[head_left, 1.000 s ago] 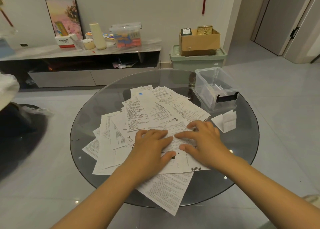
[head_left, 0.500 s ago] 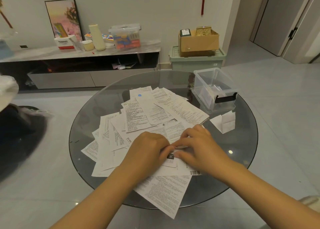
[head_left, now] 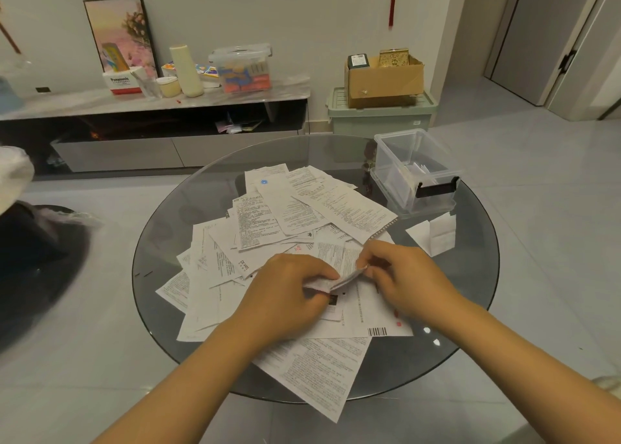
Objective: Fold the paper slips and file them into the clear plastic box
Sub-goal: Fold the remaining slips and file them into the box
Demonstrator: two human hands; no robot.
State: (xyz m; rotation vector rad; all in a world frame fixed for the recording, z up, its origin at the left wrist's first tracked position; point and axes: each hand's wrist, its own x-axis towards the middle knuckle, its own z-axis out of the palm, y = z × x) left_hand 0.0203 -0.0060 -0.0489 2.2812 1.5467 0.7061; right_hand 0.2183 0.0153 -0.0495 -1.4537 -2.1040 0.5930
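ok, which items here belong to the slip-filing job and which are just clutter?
Job:
- small folded white paper slip, pinched by left hand and right hand
- loose pile of white printed slips
- clear plastic box, slips already inside
- round glass table

Clutter:
- brown cardboard box
- green storage bin
- framed picture

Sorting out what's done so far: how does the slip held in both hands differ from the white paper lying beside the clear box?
The slip is pinched between the left hand and right hand, above the pile; the white paper lies untouched on the glass table. The slip looks crumpled and narrow; the white paper is a neat, wider, creased rectangle. Both are white paper outside the clear box.
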